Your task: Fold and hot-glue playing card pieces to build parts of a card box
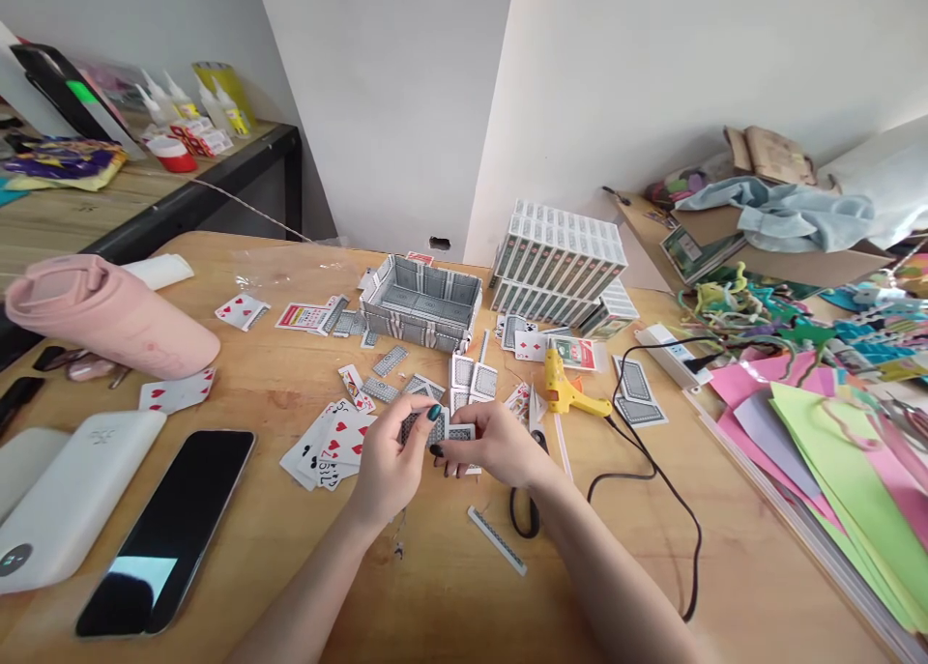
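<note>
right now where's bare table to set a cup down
Bare table lies between the phone and left forearm, and between the black cord and coloured papers. Crowded around the left hand and right hand: loose cards, scissors, yellow glue gun.

We look out from a single camera worn on the person's head, facing forward and down over the smooth, light-brown wooden tabletop (pixel 449 596). From above and behind, we see the bare left hand (pixel 395 451) and bare right hand (pixel 500 442) close by, just below mid-view. Straight ahead we face the flat, pale white pillar (pixel 384 94), farther off. Our wide view reaches the black-edged wooden bench (pixel 65 215) at upper left and the flat yellow-green paper sheets (pixel 841 480) at right, probably stretched near the edges.
</note>
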### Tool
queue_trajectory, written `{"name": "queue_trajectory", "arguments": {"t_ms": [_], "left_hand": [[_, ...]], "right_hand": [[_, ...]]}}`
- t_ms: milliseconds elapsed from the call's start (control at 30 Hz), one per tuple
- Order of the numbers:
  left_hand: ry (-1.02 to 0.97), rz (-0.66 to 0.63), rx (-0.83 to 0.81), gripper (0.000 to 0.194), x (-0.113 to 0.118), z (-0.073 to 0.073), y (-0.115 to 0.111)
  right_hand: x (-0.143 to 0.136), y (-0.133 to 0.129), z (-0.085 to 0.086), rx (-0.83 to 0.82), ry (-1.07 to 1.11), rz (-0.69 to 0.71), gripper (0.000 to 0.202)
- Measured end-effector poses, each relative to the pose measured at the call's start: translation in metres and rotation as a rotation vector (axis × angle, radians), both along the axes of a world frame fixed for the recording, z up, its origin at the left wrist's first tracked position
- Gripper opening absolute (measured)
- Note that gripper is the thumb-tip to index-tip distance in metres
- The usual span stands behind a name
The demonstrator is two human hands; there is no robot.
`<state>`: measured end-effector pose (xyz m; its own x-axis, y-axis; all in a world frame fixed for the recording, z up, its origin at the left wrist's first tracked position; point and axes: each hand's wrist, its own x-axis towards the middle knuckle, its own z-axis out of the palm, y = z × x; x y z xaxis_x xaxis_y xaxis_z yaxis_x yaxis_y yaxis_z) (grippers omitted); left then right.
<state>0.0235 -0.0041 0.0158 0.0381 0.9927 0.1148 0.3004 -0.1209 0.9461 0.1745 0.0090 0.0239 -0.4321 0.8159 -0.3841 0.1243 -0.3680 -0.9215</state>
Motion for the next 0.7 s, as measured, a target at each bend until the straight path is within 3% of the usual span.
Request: {"name": "queue_trajectory", "arguments": {"t_ms": [200, 467, 700], "left_hand": [[-0.022, -0.002, -0.012, 0.017, 0.0015, -0.0018, -0.0006], [-0.027, 0.116, -0.091, 0.025, -0.0021, -0.0086, 0.0025], [-0.099, 0.128, -0.138, 0.026, -0.0008, -0.0050, 0.0017]], "right_hand": [[0.0007, -0.0006, 0.0026, -0.010, 0.005, -0.037, 0.016], [-0.0050, -0.0015, -0.0043, 0.016, 0.036, -0.064, 0.017], [-0.0019, 0.0002, -0.0029, 0.010, 0.028, -0.104, 0.020]]}}
